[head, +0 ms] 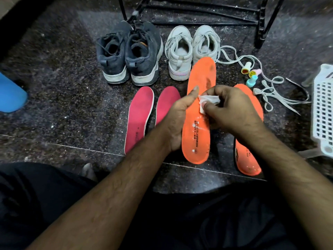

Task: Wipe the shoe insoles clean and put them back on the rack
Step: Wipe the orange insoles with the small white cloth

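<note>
Left hand (177, 120) gripped orange insole (199, 112) mid-edge; right hand (232, 109) pinched white wipe (209, 101). Insole likely light, bendy.

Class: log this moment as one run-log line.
step: wiping | left hand: holds orange insole | right hand: white wipe on it | second orange insole, two pink insoles: on floor

Two orange insoles (198, 112) (247, 159); two pink insoles (138, 116) (166, 101); two dark shoes (112, 55) (144, 55); two white shoes (179, 53) (205, 42); three small stampers (246, 68) (254, 73) (252, 82); one white wipe (209, 100); one white basket (322, 112); one black rack (198, 8).
</note>
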A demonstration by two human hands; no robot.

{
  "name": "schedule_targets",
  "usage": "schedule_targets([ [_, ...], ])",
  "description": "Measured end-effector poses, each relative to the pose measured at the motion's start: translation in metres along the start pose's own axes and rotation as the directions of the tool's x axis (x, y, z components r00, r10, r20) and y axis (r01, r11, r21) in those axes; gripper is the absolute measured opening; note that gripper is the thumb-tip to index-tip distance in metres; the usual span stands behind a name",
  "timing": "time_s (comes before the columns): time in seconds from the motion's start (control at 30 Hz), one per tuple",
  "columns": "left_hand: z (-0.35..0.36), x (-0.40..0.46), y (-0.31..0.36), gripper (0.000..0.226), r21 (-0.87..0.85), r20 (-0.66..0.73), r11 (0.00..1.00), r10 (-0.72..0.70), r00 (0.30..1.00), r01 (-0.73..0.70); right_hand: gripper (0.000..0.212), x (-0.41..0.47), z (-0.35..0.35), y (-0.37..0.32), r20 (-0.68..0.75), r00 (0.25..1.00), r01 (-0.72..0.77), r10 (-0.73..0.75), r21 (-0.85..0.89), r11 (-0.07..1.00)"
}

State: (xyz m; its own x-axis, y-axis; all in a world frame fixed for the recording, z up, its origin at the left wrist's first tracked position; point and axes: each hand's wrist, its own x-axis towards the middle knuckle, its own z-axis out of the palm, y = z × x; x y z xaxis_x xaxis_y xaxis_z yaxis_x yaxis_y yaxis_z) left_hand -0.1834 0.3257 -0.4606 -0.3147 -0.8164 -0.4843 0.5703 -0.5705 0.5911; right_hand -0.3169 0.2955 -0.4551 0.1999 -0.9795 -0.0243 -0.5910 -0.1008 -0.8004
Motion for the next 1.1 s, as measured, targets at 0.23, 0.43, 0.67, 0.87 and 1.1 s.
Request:
schedule_targets([
  [0.23, -0.002, 0.004, -0.002, 0.051, -0.059, -0.067, 0.997, 0.046, 0.997, -0.05, 0.021, -0.008, 0.0, -0.012, -0.042, 0.98, 0.193, -0.194, -0.029, 0.981],
  [0.43, -0.005, 0.003, 0.0, 0.063, -0.098, -0.042, 0.995, 0.02, 0.999, -0.024, 0.029, -0.006, 0.006, -0.012, 0.06, 0.96, 0.28, -0.274, -0.151, 0.948],
  [0.67, -0.012, 0.006, 0.004, 0.064, -0.119, -0.076, 0.992, 0.035, 0.997, -0.044, 0.029, -0.008, 0.001, -0.017, 0.175, 0.939, 0.326, -0.297, -0.17, 0.93],
  [0.87, -0.011, 0.006, 0.003, 0.063, -0.093, -0.146, 0.995, 0.028, 0.989, -0.042, 0.026, -0.01, -0.007, -0.018, 0.26, 0.923, 0.332, -0.283, -0.171, 0.927],
  [1.1, -0.012, 0.005, 0.005, 0.085, -0.05, -0.164, 0.996, 0.07, 0.984, -0.079, 0.02, -0.015, -0.009, -0.022, 0.345, 0.906, 0.328, -0.246, -0.202, 0.923],
])
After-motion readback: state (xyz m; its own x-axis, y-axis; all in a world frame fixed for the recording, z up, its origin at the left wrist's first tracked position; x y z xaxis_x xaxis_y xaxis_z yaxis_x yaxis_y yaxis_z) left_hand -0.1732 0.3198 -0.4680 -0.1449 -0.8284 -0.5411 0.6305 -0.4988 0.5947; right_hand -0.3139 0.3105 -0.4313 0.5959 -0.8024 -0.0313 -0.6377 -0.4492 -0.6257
